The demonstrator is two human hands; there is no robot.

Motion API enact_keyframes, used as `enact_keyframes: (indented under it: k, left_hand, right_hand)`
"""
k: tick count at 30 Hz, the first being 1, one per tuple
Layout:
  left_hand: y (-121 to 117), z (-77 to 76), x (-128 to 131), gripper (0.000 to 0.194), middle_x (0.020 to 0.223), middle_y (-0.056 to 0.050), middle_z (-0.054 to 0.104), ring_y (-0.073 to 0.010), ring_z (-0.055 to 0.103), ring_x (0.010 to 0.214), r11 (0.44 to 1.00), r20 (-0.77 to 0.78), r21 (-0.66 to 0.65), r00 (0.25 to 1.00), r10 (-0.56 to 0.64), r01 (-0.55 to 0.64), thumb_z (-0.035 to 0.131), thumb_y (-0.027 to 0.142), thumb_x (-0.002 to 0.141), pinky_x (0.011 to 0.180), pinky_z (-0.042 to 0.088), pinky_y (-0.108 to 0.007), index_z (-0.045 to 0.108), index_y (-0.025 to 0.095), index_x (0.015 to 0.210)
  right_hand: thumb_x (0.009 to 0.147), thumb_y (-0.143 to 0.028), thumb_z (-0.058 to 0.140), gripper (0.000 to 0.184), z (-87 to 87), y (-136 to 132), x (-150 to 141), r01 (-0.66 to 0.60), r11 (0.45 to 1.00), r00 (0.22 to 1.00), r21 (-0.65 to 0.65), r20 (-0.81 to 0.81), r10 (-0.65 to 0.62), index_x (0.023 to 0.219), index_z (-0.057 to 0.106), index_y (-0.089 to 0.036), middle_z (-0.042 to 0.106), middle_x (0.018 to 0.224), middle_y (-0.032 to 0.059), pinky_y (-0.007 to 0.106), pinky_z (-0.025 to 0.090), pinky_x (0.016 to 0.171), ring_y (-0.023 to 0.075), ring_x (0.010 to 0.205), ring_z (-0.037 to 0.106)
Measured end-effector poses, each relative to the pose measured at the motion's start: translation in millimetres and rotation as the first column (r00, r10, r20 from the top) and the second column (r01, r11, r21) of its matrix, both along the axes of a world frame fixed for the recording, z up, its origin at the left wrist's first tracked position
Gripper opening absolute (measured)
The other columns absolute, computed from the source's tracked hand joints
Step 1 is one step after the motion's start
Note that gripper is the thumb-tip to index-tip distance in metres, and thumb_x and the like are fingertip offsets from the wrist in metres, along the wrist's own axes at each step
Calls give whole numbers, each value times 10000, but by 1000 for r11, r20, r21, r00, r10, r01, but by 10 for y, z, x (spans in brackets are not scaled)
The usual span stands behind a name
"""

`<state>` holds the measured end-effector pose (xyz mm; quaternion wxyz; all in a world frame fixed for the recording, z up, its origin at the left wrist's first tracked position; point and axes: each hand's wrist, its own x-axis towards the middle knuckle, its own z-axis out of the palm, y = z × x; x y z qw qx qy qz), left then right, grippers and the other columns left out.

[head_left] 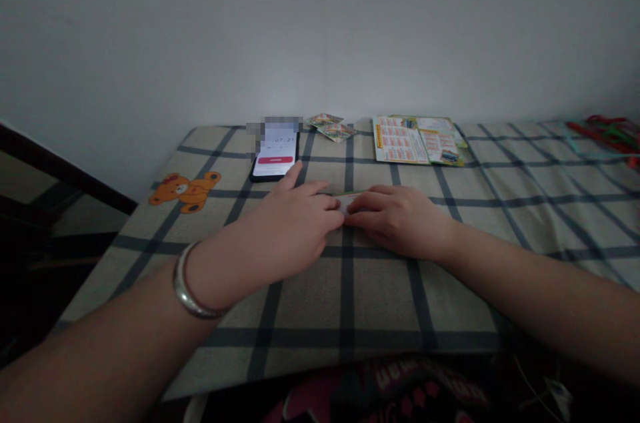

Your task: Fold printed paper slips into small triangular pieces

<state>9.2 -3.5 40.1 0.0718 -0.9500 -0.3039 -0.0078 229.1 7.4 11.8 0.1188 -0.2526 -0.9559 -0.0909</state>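
- Paper (pixel 347 200): at the tabletop (pixel 305 303), between your hands, mostly covered.
- Your left hand (pixel 285 226): outer fingers spread, tips by paper; can't tell if pinching.
- Your right hand (pixel 407 219): fingers bent, bunched over paper; pinch hidden.
- Phone (pixel 274 161): just beyond your left.
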Motion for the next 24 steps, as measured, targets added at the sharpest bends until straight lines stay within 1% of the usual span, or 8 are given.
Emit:
enact_keyframes:
  k: [3, 6, 10, 12, 16, 19, 22, 24]
  left_hand:
    - [-54, 1, 34, 188, 1034, -55, 686, -298, 559, 1138, 1000, -7, -5, 1000, 27, -27, 519, 175, 854, 1068, 247, -669, 661, 191, 976]
    - [-67, 0, 36, 191, 1018, -59, 676, -289, 587, 1073, 1000, -16, -14, 1000, 22, -23, 519, 164, 842, 1032, 303, -656, 655, 187, 975]
    - [-18, -2, 4, 220, 1024, -45, 667, -260, 594, 1056, 1000, -8, -10, 1000, -7, 6, 516, 152, 841, 1085, 253, -633, 656, 208, 1001]
    - [10, -9, -6, 218, 1055, -48, 660, -256, 581, 1080, 1000, -15, -15, 1000, -16, 15, 521, 152, 840, 1088, 275, -596, 659, 211, 998]
    - [26, -37, -9, 197, 1044, -53, 655, -248, 584, 1027, 1000, -14, -7, 1000, -18, 18, 520, 161, 849, 983, 408, -485, 660, 207, 980]
    - [13, -56, -7, 207, 1043, -54, 645, -252, 575, 1013, 999, 1, 32, 1000, -29, 29, 523, 148, 843, 952, 428, -466, 651, 207, 994]
    - [1, -62, 0, 173, 992, -51, 631, -252, 570, 965, 1000, 10, 19, 1000, -14, 14, 531, 136, 825, 908, 453, -449, 643, 212, 934]
    - [-6, -67, 5, 173, 1003, -58, 624, -253, 571, 959, 1000, 19, 15, 1000, 0, 0, 527, 129, 823, 880, 469, -434, 637, 210, 930]
  right_hand:
    - [919, -206, 542, 215, 7, -6, -1, 4, 1000, 1000, -3, 4, -4, 1070, 694, -194, 711, 1047, 63, 340, 495, 707, 225, 882, 644]
    - [923, -208, 539, 228, 2, -10, 12, -7, 1000, 1000, -7, -1, 7, 1102, 681, -205, 709, 1084, 54, 328, 485, 716, 214, 896, 648]
    - [935, -229, 532, 215, 7, -10, 24, 19, 1000, 1000, -7, 4, -19, 1094, 677, -219, 706, 1101, 39, 318, 467, 699, 206, 901, 651]
    - [937, -230, 532, 209, 18, -6, 24, 2, 1000, 999, 9, 34, -2, 1086, 677, -214, 706, 1078, 40, 320, 463, 695, 210, 908, 644]
    - [940, -199, 519, 202, 42, 5, 24, -34, 999, 995, 25, 89, 32, 1063, 679, -200, 698, 1049, 41, 329, 472, 725, 218, 947, 620]
    - [931, -175, 524, 211, 48, 11, 31, -29, 1000, 992, 4, 120, 28, 1074, 676, -201, 688, 1061, 42, 334, 480, 738, 223, 965, 611]
    - [928, -174, 524, 224, 44, 15, 41, -19, 1000, 992, -8, 124, 20, 1097, 666, -206, 680, 1064, 44, 340, 486, 736, 227, 961, 612]
    - [926, -165, 519, 222, 45, 16, 48, -19, 1000, 993, -12, 119, 20, 1086, 668, -203, 679, 1061, 47, 340, 488, 737, 225, 957, 613]
